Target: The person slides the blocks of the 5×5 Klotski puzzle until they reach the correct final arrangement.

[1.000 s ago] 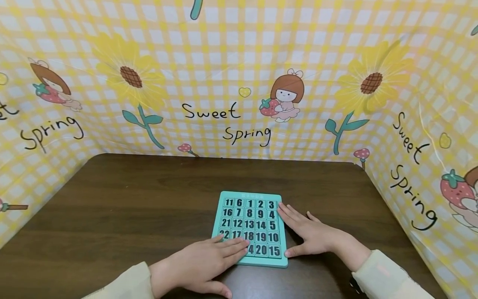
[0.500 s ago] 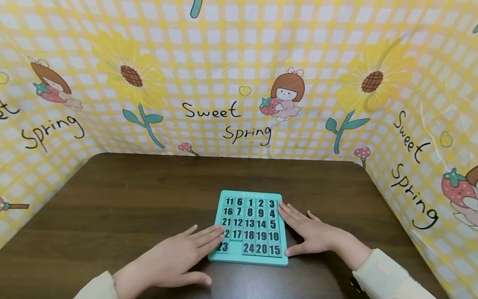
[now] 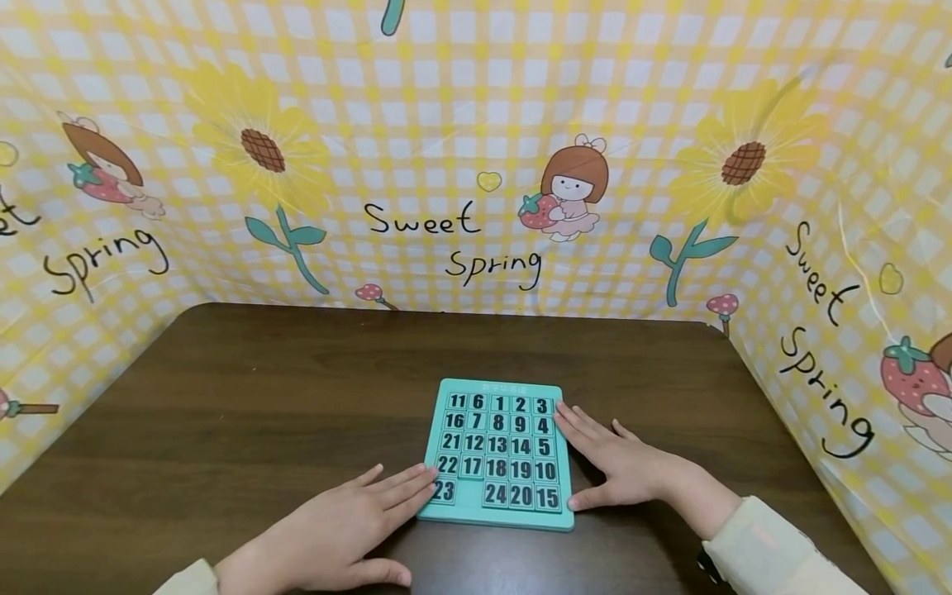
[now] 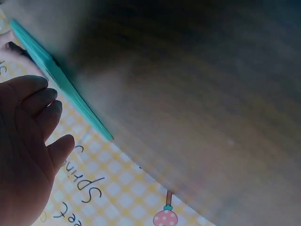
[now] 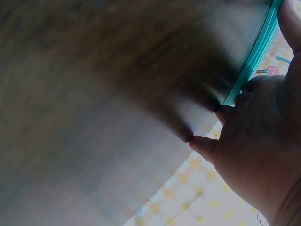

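A turquoise number slide puzzle [image 3: 468,516] lies flat on the table, its numbered tiles facing up. In the bottom row, a bare slot shows between tile 23 [image 3: 444,492] and tile 24 [image 3: 495,495]. My left hand [image 3: 338,529] is at the puzzle's lower left edge, fingers straight and together, thumb spread; its fingertips overlap the frame beside tiles 22 and 23. Along the right edge, my right hand [image 3: 621,463] has straight fingers at the upper part and the thumb near the lower corner. In the right wrist view, two fingertips of the right hand [image 5: 263,141] touch the table.
The dark wooden table [image 3: 297,397] extends around the puzzle. A yellow checked cloth [image 3: 416,124] with printed flowers and lettering hangs along its back and both sides.
My left hand has slid left off the tiles to the puzzle's left edge, then slightly down, uncovering the lower left tiles and the bare slot. My right hand has stayed in place.
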Demonstrator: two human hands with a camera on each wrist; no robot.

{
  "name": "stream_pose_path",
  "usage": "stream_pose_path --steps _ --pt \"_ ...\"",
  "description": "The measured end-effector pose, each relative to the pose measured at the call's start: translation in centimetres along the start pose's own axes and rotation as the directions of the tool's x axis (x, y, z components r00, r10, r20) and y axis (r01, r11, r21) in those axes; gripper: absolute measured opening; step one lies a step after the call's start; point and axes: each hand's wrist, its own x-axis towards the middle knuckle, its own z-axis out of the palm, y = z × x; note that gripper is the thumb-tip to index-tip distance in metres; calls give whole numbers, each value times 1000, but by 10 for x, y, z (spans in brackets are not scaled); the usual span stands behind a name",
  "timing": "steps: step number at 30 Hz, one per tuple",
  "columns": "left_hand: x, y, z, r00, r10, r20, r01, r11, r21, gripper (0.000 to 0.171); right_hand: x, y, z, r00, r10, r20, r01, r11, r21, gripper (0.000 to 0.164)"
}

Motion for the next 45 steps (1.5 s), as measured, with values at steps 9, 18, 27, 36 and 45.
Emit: stream_pose_path --steps 9,18,27,36,45 --pt "10 3 3 998 52 22 -52 998 30 83 0 -1 0 1000 2 -1 -2 1000 6 113" --pt "23 6 3 996 73 54 -73 997 -6 85 -1 -2 -2 1000 1 -4 -1 1000 4 112" --pt "38 10 5 991 118 68 -118 993 -5 84 -1 -3 -2 1000 7 0 -7 1000 7 112" --pt "41 -1 0 992 69 106 -65 997 -40 88 -1 -2 -2 1000 3 -3 -3 1000 11 112" --pt "36 -26 1 995 5 101 -1 999 -42 86 -1 -2 -3 1000 10 5 -10 1000 15 112"
